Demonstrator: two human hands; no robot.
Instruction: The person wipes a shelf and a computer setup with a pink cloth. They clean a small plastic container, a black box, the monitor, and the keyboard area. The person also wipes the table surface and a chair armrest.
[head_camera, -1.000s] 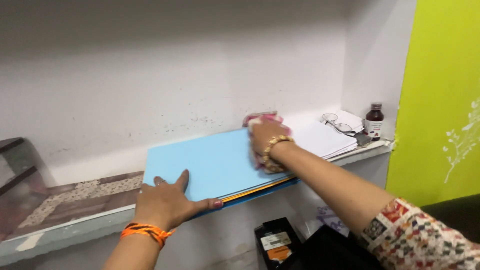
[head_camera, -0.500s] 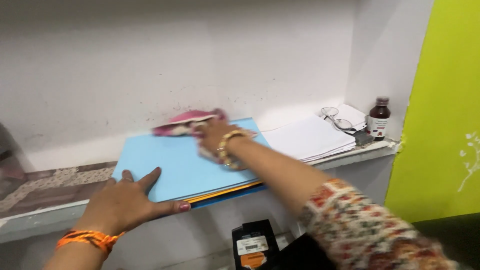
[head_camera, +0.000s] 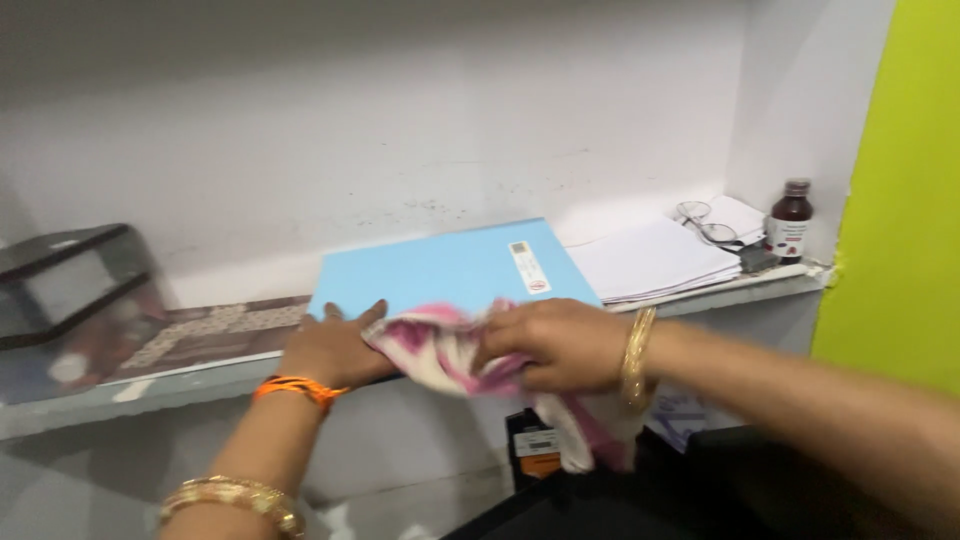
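White wall rose behind a narrow shelf (head_camera: 200, 375) carrying our light blue folder (head_camera: 450, 268), its long axis running along the shelf. Our right hand (head_camera: 550, 342) was clenched around a pink-and-white cloth (head_camera: 440, 350) at the folder's near edge, hanging past it. Our left hand (head_camera: 335, 350) lay released, flat on the folder's near left corner, touching the cloth. Beyond the folder's right end sat white papers (head_camera: 655, 262), spectacles (head_camera: 705, 222) and a brown bottle (head_camera: 790, 218).

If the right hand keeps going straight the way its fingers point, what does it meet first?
Most likely the left hand: the right hand, gripping the pink-and-white cloth, points left along the blue folder's front edge. Depth is unclear.
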